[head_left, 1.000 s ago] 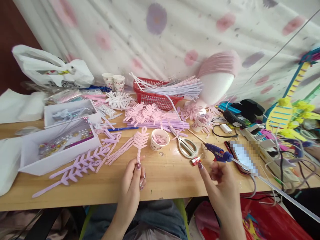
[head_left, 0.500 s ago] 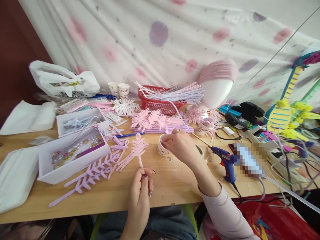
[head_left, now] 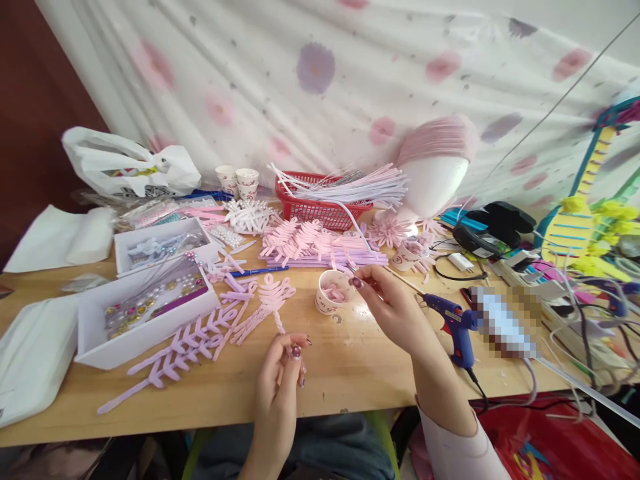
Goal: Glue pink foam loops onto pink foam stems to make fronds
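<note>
My left hand [head_left: 283,373] is closed near the table's front edge, its fingertips on the twisted stem of a pink pipe-cleaner leaf [head_left: 273,293]. The leaf's looped top points away from me, beside more pink twisted pieces. My right hand [head_left: 395,307] is raised just right of a paper cup [head_left: 327,305], thumb and finger pinched together. A short pink pipe-cleaner piece [head_left: 345,268] seems to stick out of the pinch, partly hidden by the fingers. Inside the cup lie several short pink pieces [head_left: 334,291].
Left are white boxes [head_left: 145,333] of beads and lilac pipe-cleaner sprigs [head_left: 185,347]. Behind lie pink leaves [head_left: 300,237] and a red basket [head_left: 320,213] of pipe cleaners. A blue glue gun [head_left: 455,323], a pixelated patch and cables are on the right.
My right hand has come up out of the paper cup and moved right, uncovering the pink pieces inside. My left hand and the leaf have shifted only slightly.
</note>
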Motion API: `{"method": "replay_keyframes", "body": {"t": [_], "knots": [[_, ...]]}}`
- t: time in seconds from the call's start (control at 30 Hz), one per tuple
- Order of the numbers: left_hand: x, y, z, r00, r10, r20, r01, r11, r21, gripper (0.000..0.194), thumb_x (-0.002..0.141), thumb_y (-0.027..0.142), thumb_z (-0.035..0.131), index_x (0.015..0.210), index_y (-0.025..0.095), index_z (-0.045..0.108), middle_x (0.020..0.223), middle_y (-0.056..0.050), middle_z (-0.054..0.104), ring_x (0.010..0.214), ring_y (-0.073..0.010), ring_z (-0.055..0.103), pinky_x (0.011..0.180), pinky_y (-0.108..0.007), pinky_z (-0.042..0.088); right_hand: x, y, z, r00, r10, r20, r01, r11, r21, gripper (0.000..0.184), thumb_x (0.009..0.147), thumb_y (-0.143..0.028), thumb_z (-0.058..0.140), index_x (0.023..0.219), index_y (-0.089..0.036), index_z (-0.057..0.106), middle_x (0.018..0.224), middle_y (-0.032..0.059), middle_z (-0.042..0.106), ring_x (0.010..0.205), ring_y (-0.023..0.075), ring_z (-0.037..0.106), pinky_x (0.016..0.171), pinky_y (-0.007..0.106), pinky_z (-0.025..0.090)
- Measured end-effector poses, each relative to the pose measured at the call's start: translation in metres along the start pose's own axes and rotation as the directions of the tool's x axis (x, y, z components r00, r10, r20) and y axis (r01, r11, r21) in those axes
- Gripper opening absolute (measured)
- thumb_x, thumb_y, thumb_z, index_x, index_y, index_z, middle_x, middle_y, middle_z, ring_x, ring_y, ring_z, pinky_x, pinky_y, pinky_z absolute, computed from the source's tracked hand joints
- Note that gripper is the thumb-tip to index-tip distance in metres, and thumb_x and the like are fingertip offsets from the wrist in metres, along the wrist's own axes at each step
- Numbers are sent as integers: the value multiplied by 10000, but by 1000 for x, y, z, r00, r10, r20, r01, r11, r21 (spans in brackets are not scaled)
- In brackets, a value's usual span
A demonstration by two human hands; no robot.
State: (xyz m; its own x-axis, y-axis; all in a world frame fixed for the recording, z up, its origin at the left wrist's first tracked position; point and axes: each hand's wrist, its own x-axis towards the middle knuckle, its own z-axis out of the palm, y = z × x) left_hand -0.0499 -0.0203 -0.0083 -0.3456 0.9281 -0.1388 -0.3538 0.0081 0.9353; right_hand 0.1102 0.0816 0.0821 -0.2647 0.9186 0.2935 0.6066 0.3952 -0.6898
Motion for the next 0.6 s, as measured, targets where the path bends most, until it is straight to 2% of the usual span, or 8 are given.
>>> {"method": "replay_keyframes", "body": {"t": [0.1, 0.2, 0.27, 0.37, 0.47, 0.6], "knots": [[0, 3, 7, 1000, 18, 1, -18, 1000, -11, 301, 886, 467, 630, 905, 178, 710, 841, -38, 649, 596, -111, 454, 554, -238, 376, -31, -3, 1, 991, -115, 70, 108, 990, 91, 137, 999, -196, 425, 931, -223, 542, 816, 8, 631, 751, 151, 588, 700, 272, 449], [0, 2, 14, 996, 11, 87, -10, 1000, -6, 364, 884, 518, 622, 881, 166, 713, 661, -1, 561, 593, -125, 452, 558, -235, 376, -54, -7, 6, 966, -194, 173, 183, 980, 75, 149, 1004, -149, 448, 995, -225, 576, 875, 16, 657, 818, 150, 615, 727, 261, 461], [-1, 1, 17, 992, 2, 128, -2, 1000, -1, 394, 884, 543, 613, 850, 162, 705, 600, 18, 501, 587, -127, 442, 553, -231, 368, -61, -6, 9, 950, -231, 210, 218, 972, 83, 168, 1005, -138, 452, 1012, -217, 600, 903, 33, 667, 850, 161, 621, 744, 269, 475], [-3, 2, 23, 992, -23, 126, 18, 999, 42, 386, 851, 541, 658, 773, 163, 676, 601, 21, 517, 568, -117, 434, 529, -224, 352, -64, -2, 12, 935, -273, 227, 249, 960, 128, 180, 999, -140, 467, 992, -208, 633, 886, 47, 670, 839, 177, 621, 743, 286, 492], [-4, 6, 28, 996, -31, 84, 24, 996, 82, 334, 828, 492, 703, 759, 166, 669, 628, 13, 571, 561, -110, 443, 523, -215, 355, -65, 6, 14, 954, -224, 199, 187, 964, 189, 162, 984, -155, 509, 979, -215, 659, 881, 46, 680, 838, 182, 630, 745, 296, 501], [-6, 7, 31, 998, -45, 32, 42, 996, 84, 330, 822, 490, 706, 773, 166, 667, 673, -4, 615, 543, -104, 443, 503, -213, 364, -70, 16, 21, 984, -65, 164, 13, 954, 301, 94, 955, -194, 578, 959, -217, 669, 862, 29, 697, 788, 168, 632, 727, 286, 498]]}}
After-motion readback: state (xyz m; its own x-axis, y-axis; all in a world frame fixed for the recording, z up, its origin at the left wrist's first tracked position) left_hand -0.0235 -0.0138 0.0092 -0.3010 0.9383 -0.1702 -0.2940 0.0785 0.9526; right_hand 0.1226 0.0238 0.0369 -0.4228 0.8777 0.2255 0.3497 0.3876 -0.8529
